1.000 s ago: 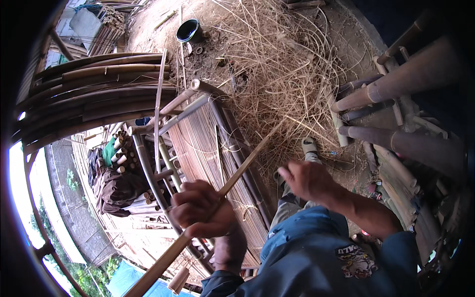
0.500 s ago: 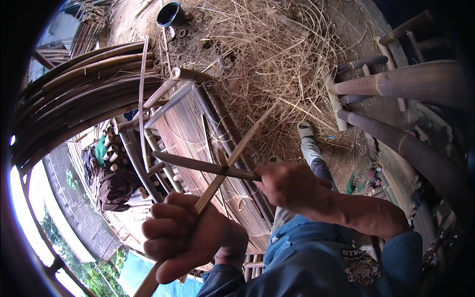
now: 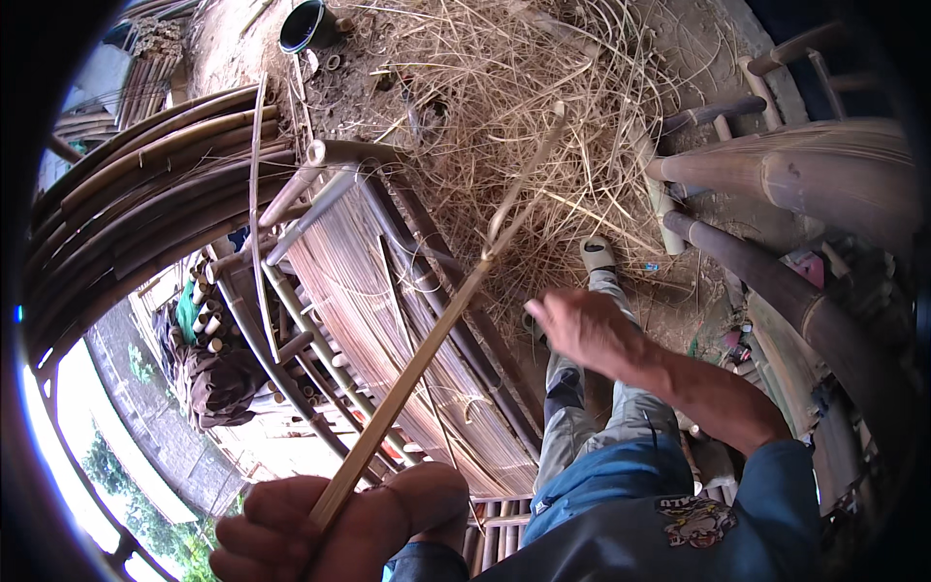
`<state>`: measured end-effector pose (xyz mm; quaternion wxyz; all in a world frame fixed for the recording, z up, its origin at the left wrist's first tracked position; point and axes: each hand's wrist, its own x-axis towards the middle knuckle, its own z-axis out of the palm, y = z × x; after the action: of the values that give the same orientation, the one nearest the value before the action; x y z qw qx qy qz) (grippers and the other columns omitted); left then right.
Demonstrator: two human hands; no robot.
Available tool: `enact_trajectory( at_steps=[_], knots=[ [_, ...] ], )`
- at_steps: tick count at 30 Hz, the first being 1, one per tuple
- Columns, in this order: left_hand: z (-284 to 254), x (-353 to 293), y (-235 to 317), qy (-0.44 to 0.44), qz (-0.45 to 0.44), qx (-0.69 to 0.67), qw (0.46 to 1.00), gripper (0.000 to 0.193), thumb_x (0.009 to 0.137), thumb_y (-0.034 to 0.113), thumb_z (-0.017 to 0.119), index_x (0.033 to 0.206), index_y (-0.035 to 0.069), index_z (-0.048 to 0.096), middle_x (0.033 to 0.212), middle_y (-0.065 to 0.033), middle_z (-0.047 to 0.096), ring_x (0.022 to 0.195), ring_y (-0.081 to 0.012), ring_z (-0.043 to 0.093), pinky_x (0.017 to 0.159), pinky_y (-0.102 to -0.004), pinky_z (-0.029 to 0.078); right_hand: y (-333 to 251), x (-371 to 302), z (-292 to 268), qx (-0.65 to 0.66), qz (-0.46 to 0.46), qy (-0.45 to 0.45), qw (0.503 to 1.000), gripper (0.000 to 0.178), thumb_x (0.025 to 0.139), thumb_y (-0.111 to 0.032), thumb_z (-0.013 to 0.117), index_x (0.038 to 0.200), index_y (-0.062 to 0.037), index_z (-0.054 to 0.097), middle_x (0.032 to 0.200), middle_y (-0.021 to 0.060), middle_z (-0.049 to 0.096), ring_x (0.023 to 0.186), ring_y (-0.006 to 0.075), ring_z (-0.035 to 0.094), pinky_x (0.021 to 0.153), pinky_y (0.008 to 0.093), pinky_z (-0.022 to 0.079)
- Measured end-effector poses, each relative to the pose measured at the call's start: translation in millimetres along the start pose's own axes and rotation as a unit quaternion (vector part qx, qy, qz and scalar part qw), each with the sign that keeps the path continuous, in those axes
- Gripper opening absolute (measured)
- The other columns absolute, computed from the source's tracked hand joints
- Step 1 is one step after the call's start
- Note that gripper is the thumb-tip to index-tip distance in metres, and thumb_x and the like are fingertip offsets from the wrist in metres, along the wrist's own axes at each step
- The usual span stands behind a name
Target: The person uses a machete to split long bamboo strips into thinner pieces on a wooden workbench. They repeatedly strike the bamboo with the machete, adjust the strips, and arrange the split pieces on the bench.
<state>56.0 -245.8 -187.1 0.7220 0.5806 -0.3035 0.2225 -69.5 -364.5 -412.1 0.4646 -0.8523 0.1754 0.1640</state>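
My left hand [image 3: 301, 529], at the lower left, is closed round the near part of a long split-bamboo strip [image 3: 402, 388]. The strip slants up and to the right; a thin curled piece [image 3: 529, 175] stands out past its far end, above the litter. My right hand [image 3: 592, 335] is to the right of the strip, apart from it, with curled fingers and some motion blur. It appears closed on the knife's handle; the blade is smeared against the dark rail behind and hard to make out.
A bamboo bench with a slatted top [image 3: 378, 320] stands below the strip. Bamboo shavings [image 3: 524, 87] litter the ground ahead, beside a black bucket [image 3: 306, 26]. Bamboo poles [image 3: 165, 175] are stacked at the left; thick poles [image 3: 776, 175] jut in from the right.
My right hand has moved right and slightly up, with the knife off its crossing over the strip. My left hand has shifted down and left, and more of the strip shows.
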Motion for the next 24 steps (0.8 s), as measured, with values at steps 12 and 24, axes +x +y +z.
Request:
enact_trajectory(
  at_steps=[12,24],
  knots=[
    [-12,18,-5,-0.078,-0.041,-0.082,0.993,0.048,0.097,0.04,0.039,0.059,0.012,0.036,0.064,0.0008,0.033,0.055,-0.0111,0.029,0.049,-0.0243,0.023,-20,8,16,0.012,-0.153,0.134,0.979,0.012,0.082,-0.012,0.067,0.084,-0.0034,0.06,0.062,0.007,0.058,0.051,0.02,0.059,0.045,0.0335,0.05],
    [-2,9,-7,0.02,-0.024,-0.196,0.98,0.047,0.09,0.038,0.064,0.049,0.018,0.05,0.043,0.0113,0.045,0.038,0.0001,0.041,0.039,-0.0169,0.028,-22,32,28,0.105,-0.322,0.262,0.904,0.011,0.092,-0.014,0.056,0.089,-0.0039,0.058,0.065,0.0062,0.061,0.057,0.0143,0.063,0.04,0.0238,0.049]
  ],
)
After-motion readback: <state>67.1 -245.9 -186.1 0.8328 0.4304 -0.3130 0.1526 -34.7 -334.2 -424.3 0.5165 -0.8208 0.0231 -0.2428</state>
